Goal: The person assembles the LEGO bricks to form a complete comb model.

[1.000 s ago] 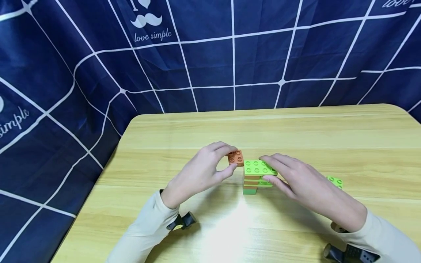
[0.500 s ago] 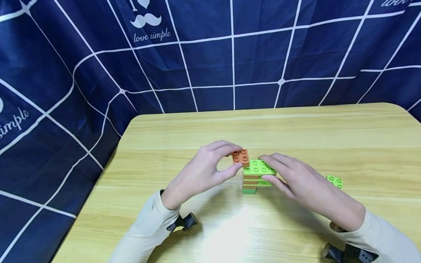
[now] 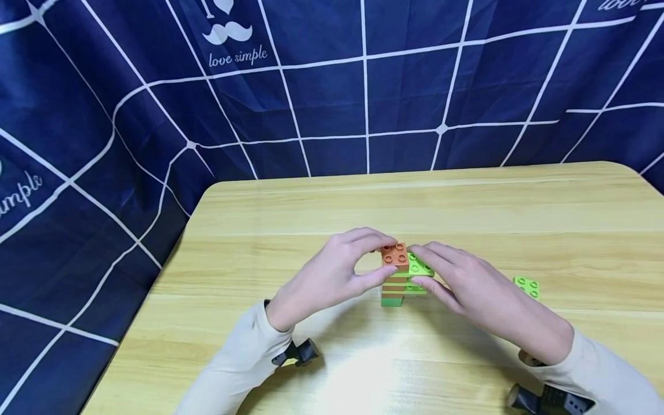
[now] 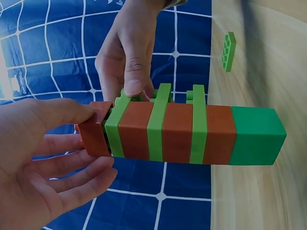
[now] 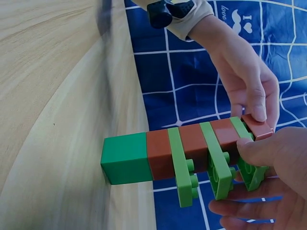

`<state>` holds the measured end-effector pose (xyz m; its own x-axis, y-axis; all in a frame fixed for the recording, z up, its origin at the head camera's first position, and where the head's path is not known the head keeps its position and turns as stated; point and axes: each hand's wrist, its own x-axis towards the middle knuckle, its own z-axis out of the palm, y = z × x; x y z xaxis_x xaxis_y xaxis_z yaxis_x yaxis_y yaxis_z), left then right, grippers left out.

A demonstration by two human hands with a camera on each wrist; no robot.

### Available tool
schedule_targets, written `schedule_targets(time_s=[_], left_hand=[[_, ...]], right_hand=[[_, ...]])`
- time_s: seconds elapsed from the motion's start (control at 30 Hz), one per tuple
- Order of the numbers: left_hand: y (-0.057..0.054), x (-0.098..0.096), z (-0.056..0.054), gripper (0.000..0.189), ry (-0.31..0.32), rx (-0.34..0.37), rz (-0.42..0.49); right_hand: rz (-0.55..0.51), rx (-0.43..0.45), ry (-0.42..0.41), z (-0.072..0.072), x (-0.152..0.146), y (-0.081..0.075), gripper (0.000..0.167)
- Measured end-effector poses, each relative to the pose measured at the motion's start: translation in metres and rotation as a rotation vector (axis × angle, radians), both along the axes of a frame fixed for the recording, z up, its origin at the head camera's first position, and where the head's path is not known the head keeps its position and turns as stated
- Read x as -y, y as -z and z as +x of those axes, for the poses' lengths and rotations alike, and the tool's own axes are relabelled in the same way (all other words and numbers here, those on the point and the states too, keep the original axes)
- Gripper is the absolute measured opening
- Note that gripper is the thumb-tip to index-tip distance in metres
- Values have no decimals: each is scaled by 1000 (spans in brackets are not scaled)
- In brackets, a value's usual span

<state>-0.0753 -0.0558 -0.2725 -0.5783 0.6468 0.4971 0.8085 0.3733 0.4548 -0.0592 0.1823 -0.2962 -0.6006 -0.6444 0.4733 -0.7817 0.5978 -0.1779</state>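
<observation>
A tower of building bricks (image 3: 392, 287) stands on the table, a green block (image 4: 259, 135) at its base and brown bricks alternating with light-green plates above. My left hand (image 3: 339, 268) pinches a square orange-brown brick (image 3: 395, 257) between thumb and fingers at the tower's top, over the left part of the uppermost light-green plate (image 3: 421, 267). In the left wrist view a thin dark gap shows between that brick and the plate, the brick slightly tilted. My right hand (image 3: 467, 282) holds the plate's overhanging right end, thumb (image 5: 256, 152) in front and fingers behind.
A loose light-green plate (image 3: 527, 287) lies on the wooden table (image 3: 290, 210), right of the tower and behind my right forearm. A dark blue curtain (image 3: 332, 104) with white lines hangs along the table's back and left sides. Each wrist wears a black camera.
My left hand has moved right with the orange-brown brick, from beside the tower to over the left part of its top plate. My right hand has kept its grip on the plate.
</observation>
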Motion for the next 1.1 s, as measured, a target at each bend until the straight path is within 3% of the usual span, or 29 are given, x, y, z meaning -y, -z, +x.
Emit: schedule_targets(time_s=[0.13,0.37,0.63,0.9,1.1], left_hand=[[2,1,-2,30,13,16,11],[1,5,-3,35,-1,128,3],[2,3,-5,34,32,112,-26],[3,1,-6,38,0,141,-88],[3,1,-6,43,-12,110,-131]], right_hand=[[4,4,2,0,0,0,45],[12,9,5,-1,1,-1,44],[3,8,6,-1,0,-1,47],[3,9,3,-1,-1,-1,46],[14,25,-2,-1,0,-2,45]])
